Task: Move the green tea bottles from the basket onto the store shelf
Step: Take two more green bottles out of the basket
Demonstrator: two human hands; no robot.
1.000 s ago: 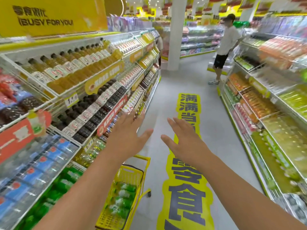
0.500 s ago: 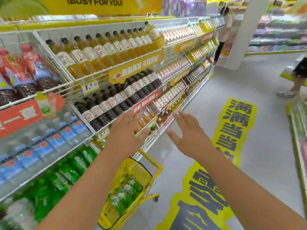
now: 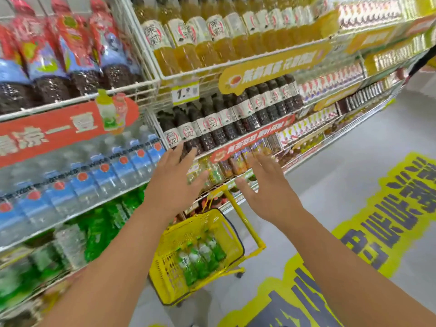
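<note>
Turning away from the open aisle, the person now faces the drinks shelving square on, and the whole rack has swung in close ahead of both hands, where half a second back it ran off at an angle to the left. Both arms are stretched forward at chest height: the left hand [image 3: 174,182] and the right hand [image 3: 267,192] hover with palms down and fingers spread, grasping nothing. Just below and between them sits the yellow basket [image 3: 165,274] on the floor, its handle raised toward the right hand, and the green tea bottles [image 3: 200,258] lie inside it in a row, caps pointing away from the person. None has been lifted out yet, as far as I can see. Beyond the fingertips runs a row of dark tea bottles [image 3: 226,123], and above them amber ones [image 3: 212,43]. Down to the left of the left forearm, under the water bottles [image 3: 94,175], a low shelf [image 3: 70,271] carries blurred green bottles [image 3: 99,232] that look like the same product, so I'd judge that to be where the basket's load belongs. The turn puts source and target both within reach; the likely next move is for the hands to drop toward the basket, though the picture is too smeared to tell how much room that low shelf has.
</note>
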